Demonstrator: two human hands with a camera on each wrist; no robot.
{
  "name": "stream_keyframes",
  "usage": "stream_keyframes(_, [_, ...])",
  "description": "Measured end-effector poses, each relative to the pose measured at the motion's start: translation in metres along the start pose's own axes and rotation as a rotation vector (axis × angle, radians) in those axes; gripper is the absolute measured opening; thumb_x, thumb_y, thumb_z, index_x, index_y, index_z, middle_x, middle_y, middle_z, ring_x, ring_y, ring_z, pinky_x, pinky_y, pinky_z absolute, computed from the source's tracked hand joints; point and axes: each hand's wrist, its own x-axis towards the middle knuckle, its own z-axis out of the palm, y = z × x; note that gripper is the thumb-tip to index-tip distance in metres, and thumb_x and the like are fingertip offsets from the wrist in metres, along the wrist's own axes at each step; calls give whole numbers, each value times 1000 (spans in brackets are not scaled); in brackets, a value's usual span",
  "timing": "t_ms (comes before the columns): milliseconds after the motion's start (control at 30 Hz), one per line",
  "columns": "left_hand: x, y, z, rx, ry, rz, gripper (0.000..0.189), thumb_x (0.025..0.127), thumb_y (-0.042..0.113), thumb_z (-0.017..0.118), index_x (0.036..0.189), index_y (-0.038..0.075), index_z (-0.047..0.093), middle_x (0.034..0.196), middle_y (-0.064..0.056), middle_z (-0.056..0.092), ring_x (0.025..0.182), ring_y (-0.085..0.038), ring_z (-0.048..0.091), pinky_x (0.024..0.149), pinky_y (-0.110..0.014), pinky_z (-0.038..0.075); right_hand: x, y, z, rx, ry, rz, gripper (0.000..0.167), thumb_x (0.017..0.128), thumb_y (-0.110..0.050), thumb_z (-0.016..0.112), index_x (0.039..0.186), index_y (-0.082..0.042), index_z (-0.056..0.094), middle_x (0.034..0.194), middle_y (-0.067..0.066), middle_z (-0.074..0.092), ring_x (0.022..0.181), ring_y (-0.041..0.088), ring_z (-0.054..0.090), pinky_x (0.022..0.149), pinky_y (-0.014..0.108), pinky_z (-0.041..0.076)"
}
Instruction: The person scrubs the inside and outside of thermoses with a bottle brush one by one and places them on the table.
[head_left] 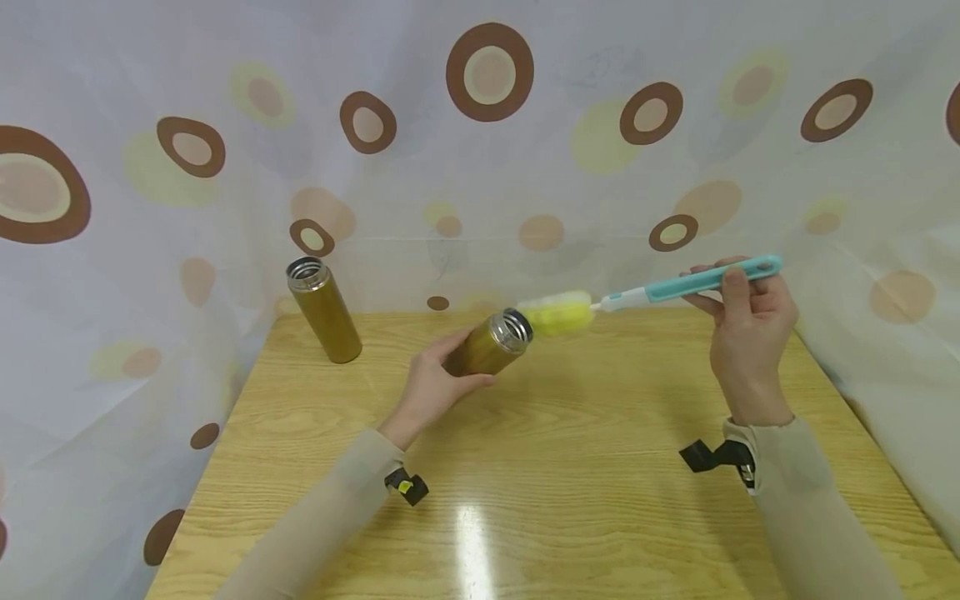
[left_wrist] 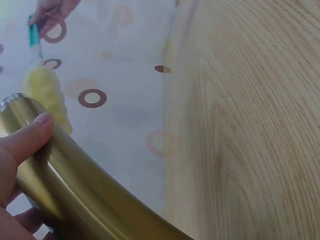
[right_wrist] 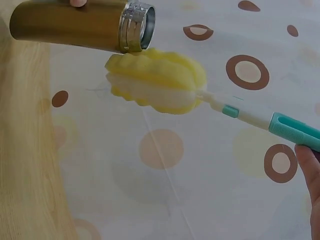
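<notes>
My left hand (head_left: 438, 379) grips a gold thermos flask (head_left: 480, 350), lidless and tilted, its steel mouth facing up and to the right. In the left wrist view the thumb lies along the side of the flask (left_wrist: 85, 175). My right hand (head_left: 753, 333) holds a bottle brush (head_left: 675, 287) by its turquoise handle. The brush's yellow and white sponge head (right_wrist: 157, 82) is outside the flask, close beside the mouth, and overlaps the rim in the head view. A black strap is around each wrist.
A second gold flask (head_left: 326, 312), also without a lid, stands upright at the back left of the wooden table (head_left: 562, 467). A white curtain (head_left: 420, 183) with brown and yellow circles hangs behind the table and along both sides.
</notes>
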Motion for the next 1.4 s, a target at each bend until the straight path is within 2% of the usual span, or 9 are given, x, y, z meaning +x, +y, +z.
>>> stream_keyframes(233, [3,-2,-4,-28,48,-30,80,79,23,94,150,17,58,150,-9,59,137,-31,54,114,-53,44,-3,-1,1,48,-4,12,17,103,5,56,105,22,59,92,26,71,82,32,76,74,37,63])
stream_keyframes(533, [7,-6,-5,-20,71,-59,80,79,27,94,150,15,58,148,-9,60,137,-31,55,116,-53,42,-6,-6,8,114,-4,37,16,103,7,55,105,22,59,92,29,72,82,33,76,73,39,63])
stream_keyframes(700, [8,-9,-7,-26,66,-83,80,80,28,92,151,15,57,147,-11,61,134,-32,57,112,-55,46,-5,-6,11,177,33,36,16,103,6,55,105,22,58,91,29,71,82,35,76,72,40,63])
stream_keyframes(833, [9,-11,-9,-50,48,-136,80,84,34,89,153,18,54,148,-10,60,131,-34,57,110,-54,47,-3,-4,9,180,84,-8,17,103,5,57,106,22,58,91,29,70,81,35,76,73,39,64])
stream_keyframes(933, [10,-12,-9,-104,21,-172,79,86,36,87,155,20,51,148,-9,59,130,-33,57,110,-53,47,-2,-3,6,141,117,-47,19,102,3,60,107,22,59,91,28,71,81,32,74,74,34,63])
stream_keyframes(1033, [10,-12,-8,-206,-17,-202,77,89,35,85,155,19,50,146,-11,60,130,-32,59,109,-52,49,-1,-2,3,150,133,-60,20,101,3,62,107,22,59,91,28,72,77,30,72,69,32,61])
stream_keyframes(1200, [11,-10,-5,-393,-81,-311,73,95,34,79,158,17,45,149,-15,58,129,-34,61,103,-52,53,-2,-1,2,230,144,-22,16,100,8,61,105,22,58,90,31,71,63,29,69,60,32,59])
stream_keyframes(1300, [11,-7,-3,-485,-104,-374,71,98,32,74,159,16,42,154,-16,53,131,-36,59,102,-56,52,-4,0,1,244,143,9,13,99,11,61,105,22,58,91,32,71,62,30,70,59,33,60])
stream_keyframes(1400, [11,-6,-1,-556,-124,-396,67,100,30,71,158,14,41,154,-16,52,132,-35,57,104,-61,49,-7,1,0,253,133,38,11,98,13,60,103,22,58,91,33,71,63,31,71,60,34,61])
